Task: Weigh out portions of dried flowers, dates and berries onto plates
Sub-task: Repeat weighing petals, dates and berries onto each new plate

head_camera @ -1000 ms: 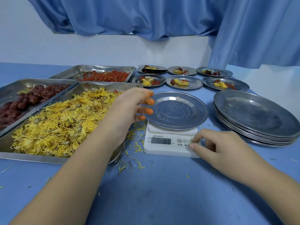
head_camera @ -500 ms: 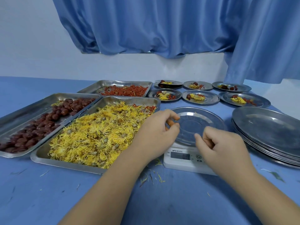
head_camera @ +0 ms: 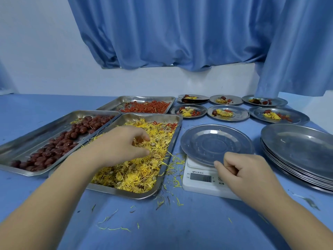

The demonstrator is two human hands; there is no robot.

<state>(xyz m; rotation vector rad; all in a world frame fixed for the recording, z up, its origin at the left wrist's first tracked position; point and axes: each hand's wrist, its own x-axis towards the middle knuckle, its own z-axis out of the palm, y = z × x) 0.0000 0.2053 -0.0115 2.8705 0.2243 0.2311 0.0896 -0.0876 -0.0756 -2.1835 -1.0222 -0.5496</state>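
An empty steel plate (head_camera: 212,141) sits on a white digital scale (head_camera: 200,181). Left of it a steel tray (head_camera: 173,141) holds yellow dried flowers (head_camera: 137,170). My left hand (head_camera: 124,145) is down in that tray, its fingers curled round a pinch of flowers. My right hand (head_camera: 246,170) hovers over the scale's front right corner, loosely curled with nothing in it, at the plate's near rim. Further left a tray of dark red dates (head_camera: 59,143) stands, and behind it a tray of red berries (head_camera: 147,108).
Several filled plates (head_camera: 228,112) stand in two rows at the back. A stack of empty steel plates (head_camera: 302,152) sits at the right. Loose yellow petals (head_camera: 173,179) litter the blue tabletop (head_camera: 162,228) around the scale and tray. Blue curtains hang behind.
My left hand left the plate's rim and moved left into the flower tray, closing on flowers. My right hand lifted off the scale's buttons. The camera tilted up.
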